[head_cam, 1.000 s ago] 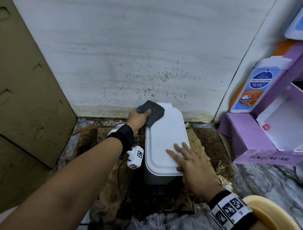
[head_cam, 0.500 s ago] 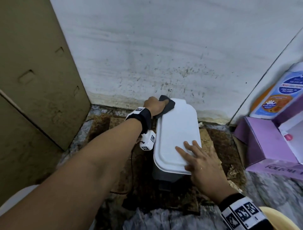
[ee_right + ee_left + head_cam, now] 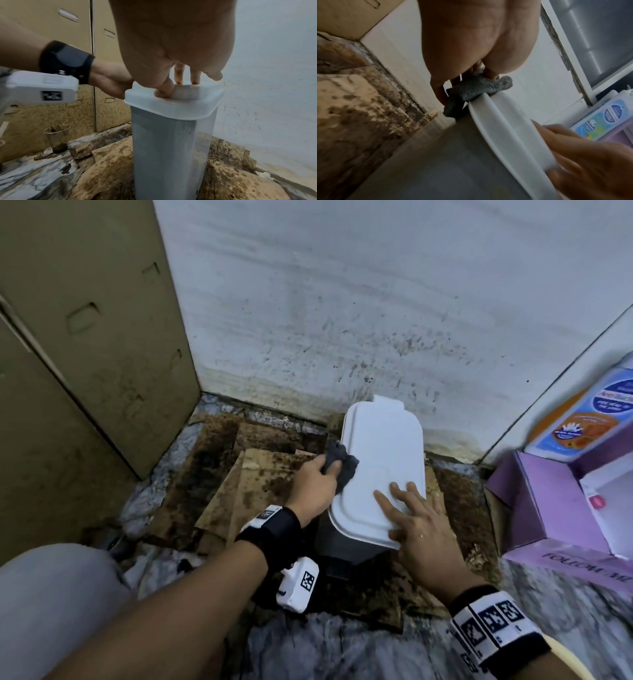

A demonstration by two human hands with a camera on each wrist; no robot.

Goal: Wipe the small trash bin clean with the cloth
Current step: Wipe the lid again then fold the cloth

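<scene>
A small grey trash bin [image 3: 168,155] with a white lid [image 3: 380,460] stands upright on stained cardboard near the wall. My left hand [image 3: 313,489] grips a dark grey cloth [image 3: 339,462] and presses it against the lid's left edge, about midway along. In the left wrist view the cloth [image 3: 477,90] drapes over the lid rim [image 3: 510,134]. My right hand [image 3: 416,529] lies flat on the lid's near right corner, fingers spread and straight. In the right wrist view its fingertips [image 3: 164,92] press on the lid [image 3: 173,106].
Soiled cardboard sheets [image 3: 246,481] cover the floor around the bin. Brown cabinet doors [image 3: 85,337] stand to the left, a stained white wall [image 3: 342,302] behind. A purple box [image 3: 555,508] with a soap bottle [image 3: 582,412] sits right. A dirty cup [image 3: 57,138] stands on the floor by the cabinet.
My left hand has drawn the cloth from the lid's far left corner toward me along the left edge. The right hand stays pressed on the lid's near corner.
</scene>
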